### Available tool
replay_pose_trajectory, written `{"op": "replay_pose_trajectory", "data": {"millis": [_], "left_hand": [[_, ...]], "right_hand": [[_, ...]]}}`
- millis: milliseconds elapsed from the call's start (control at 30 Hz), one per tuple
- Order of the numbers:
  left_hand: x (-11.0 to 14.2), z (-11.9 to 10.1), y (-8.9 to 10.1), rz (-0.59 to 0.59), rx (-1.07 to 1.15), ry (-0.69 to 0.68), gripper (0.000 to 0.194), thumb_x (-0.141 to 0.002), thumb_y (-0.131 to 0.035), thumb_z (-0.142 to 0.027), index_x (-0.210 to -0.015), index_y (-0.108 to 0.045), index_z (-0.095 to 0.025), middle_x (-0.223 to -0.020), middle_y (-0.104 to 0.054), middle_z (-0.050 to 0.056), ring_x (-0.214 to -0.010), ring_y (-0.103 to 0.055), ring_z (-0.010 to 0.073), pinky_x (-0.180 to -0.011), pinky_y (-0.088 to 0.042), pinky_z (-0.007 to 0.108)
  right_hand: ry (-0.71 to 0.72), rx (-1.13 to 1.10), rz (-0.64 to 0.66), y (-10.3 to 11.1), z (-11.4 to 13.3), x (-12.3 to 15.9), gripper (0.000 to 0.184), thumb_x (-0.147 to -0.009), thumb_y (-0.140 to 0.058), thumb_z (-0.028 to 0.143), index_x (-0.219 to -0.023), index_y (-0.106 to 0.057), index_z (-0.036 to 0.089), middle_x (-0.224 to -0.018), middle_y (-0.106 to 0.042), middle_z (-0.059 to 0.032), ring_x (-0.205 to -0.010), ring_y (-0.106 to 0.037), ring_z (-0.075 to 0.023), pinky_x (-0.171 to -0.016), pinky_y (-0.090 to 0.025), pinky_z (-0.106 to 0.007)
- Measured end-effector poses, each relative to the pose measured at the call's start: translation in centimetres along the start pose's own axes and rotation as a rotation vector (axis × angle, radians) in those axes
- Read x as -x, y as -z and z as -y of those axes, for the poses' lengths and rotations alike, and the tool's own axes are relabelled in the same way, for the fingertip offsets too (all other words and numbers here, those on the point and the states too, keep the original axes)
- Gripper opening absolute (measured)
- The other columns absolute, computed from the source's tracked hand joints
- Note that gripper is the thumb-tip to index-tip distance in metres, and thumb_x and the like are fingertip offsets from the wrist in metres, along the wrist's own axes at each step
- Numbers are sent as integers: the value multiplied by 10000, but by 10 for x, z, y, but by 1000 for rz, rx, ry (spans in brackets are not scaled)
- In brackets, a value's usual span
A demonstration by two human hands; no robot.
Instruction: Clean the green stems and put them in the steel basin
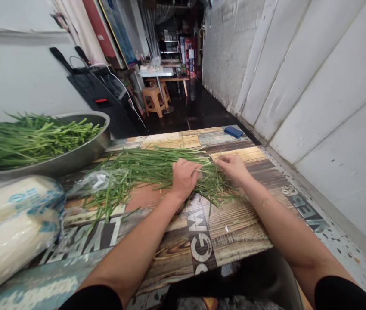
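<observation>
Our left fingers [187, 166] clamp green stalks [150, 165], likely light, bendy, best held near pale ends [205, 159]; our right fingers [225, 161] pinch together.

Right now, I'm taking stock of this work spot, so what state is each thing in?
Left hand: closed on stalks
Right hand: fingertips together; any hold unclear
Green stalks: loose, spread across the table
Metal bowl: heaped with greens
Clear plastic: crumpled
White pack: wrapped in clear film; seal unclear
Blue object: lying flat
Stools: upright
</observation>
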State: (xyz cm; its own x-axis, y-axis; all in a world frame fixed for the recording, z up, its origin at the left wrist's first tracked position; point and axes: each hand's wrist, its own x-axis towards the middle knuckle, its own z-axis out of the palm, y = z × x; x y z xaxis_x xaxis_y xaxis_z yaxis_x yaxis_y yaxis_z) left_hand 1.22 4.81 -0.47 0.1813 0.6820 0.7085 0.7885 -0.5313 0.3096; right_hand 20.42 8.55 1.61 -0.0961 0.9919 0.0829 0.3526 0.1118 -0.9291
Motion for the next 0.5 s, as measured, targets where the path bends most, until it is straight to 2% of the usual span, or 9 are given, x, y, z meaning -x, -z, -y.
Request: {"op": "replay_pose_trajectory", "data": {"millis": [100, 200, 267, 367, 433, 500], "left_hand": [[0, 3, 0, -2, -14, -5, 146, -872, -550, -212, -841, -693, -206, -831, -714, 27, -833, -525, 205, -761, -323, 364], [-1, 2, 0, 17, -30, -17, 160, -878, -536, -214, -837, -691, -204, -823, -710, 34, -831, -521, 207, -757, -315, 367], [-1, 0, 1, 32, -44, -31, 162, -877, -535, -216, -831, -690, -202, -814, -706, 37, -828, -517, 210, -750, -308, 367], [-2, -2, 2, 49, -51, -47, 153, -873, -539, -213, -837, -688, -205, -806, -700, 33, -830, -509, 213, -749, -305, 365], [-2, -3, 2, 67, -38, -52, 154, -874, -537, -210, -844, -687, -207, -807, -696, 32, -838, -505, 213, -757, -309, 364], [-1, -3, 2, 87, -15, -65, 153, -873, -536, -206, -845, -686, -209, -813, -694, 33, -844, -504, 212, -764, -312, 363]], "right_hand": [[-6, 151, -29, 7, -2, -4, 309, -757, -540, 421, -583, -573, 167, -485, -479, 22, -472, -419, -113, -500, -328, -253], [159, 486, -99, 8, -4, -4, 263, -754, -541, 330, -540, -533, 177, -541, -483, -5, -562, -461, -146, -571, -349, -273], [341, 587, -112, 5, -6, -2, 92, -711, -569, 238, -701, -607, 155, -724, -564, -44, -684, -508, -174, -646, -387, -283], [573, 564, -4, 0, -8, 2, 337, -721, -584, 179, -1055, -621, 153, -993, -592, -83, -867, -537, -200, -771, -422, -298], [643, 598, 58, -3, -9, 3, 324, -783, -595, 218, -1102, -625, 168, -1015, -597, -88, -923, -533, -212, -820, -416, -314], [680, 697, 99, -6, -11, 3, 249, -838, -590, 276, -1055, -655, 173, -980, -606, -93, -929, -524, -222, -826, -404, -325]]}}
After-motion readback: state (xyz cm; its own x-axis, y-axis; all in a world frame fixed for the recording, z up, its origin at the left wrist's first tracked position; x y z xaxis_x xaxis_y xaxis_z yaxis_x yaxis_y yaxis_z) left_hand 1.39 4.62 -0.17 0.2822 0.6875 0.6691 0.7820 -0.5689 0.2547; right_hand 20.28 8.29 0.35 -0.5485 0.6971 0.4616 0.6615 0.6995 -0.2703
